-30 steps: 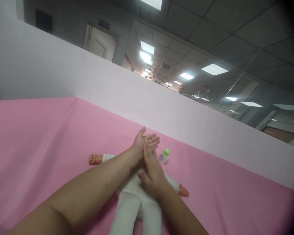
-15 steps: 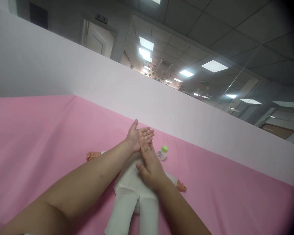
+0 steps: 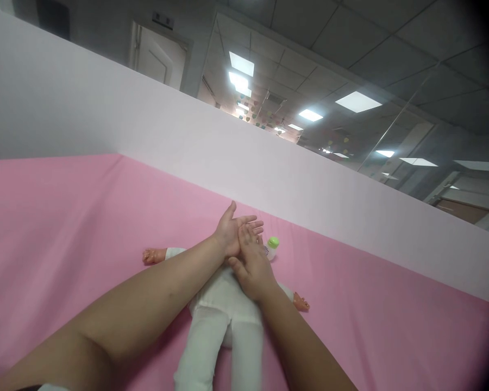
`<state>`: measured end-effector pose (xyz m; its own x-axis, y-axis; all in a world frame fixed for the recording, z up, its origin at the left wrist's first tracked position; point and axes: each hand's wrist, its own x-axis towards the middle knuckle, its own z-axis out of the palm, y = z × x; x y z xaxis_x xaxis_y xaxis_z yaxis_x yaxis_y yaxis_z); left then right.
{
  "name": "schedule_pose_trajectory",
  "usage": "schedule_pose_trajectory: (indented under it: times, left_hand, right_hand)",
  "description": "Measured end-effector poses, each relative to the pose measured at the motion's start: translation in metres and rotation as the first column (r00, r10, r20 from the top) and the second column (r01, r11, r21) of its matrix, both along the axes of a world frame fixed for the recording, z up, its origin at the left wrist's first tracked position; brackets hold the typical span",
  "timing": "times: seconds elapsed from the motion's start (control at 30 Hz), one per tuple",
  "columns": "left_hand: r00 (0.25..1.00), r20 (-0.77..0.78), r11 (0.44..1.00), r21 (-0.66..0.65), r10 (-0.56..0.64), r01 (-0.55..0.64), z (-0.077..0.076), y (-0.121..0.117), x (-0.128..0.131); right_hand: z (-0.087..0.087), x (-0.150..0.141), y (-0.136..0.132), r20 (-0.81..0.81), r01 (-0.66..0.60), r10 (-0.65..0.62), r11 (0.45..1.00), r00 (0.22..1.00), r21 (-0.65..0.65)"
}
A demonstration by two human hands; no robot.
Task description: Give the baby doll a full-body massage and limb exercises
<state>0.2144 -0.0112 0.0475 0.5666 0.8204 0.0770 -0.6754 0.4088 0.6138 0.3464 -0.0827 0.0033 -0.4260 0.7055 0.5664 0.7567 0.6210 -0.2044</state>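
A doll in white clothes (image 3: 220,326) lies on the pink cloth (image 3: 65,228), its two small hands sticking out to either side. Above its upper body my left hand (image 3: 233,231) is turned palm up with the fingers stretched out. My right hand (image 3: 250,260) lies palm down across it, fingers flat on the left palm. Neither hand holds anything. The doll's head is hidden behind my hands. A small white bottle with a green cap (image 3: 271,245) stands just right of my fingertips.
A pale partition wall (image 3: 269,168) runs along the far edge of the pink cloth. Beyond it are a door, ceiling lights and glass walls.
My right hand has slid a little back and forth over the left palm. The camera has tipped slightly, so the doll and bottle sit higher in view.
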Motion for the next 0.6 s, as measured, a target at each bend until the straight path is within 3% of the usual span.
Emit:
schedule_pose_trajectory:
  times: [0.17,0.3,0.43,0.6]
  left_hand:
    - [0.995,0.075,0.998,-0.007,0.070,-0.070,0.005,0.010,-0.019]
    - [0.992,0.085,0.995,-0.006,0.096,-0.096,0.010,0.007,-0.019]
    - [0.994,0.050,0.995,0.013,0.100,-0.101,0.009,-0.006,-0.005]
    - [0.999,-0.022,0.998,0.037,0.049,-0.048,0.009,-0.018,0.008]
  right_hand:
    - [0.003,-0.004,-0.007,0.026,-0.120,0.120,0.992,0.992,-0.027]
    - [0.005,-0.017,-0.024,-0.001,-0.191,0.191,0.982,0.982,-0.002]
    - [0.005,-0.022,-0.029,-0.036,-0.173,0.173,0.985,0.984,0.014]
    - [0.004,-0.013,-0.015,-0.017,-0.059,0.059,0.998,0.998,0.029]
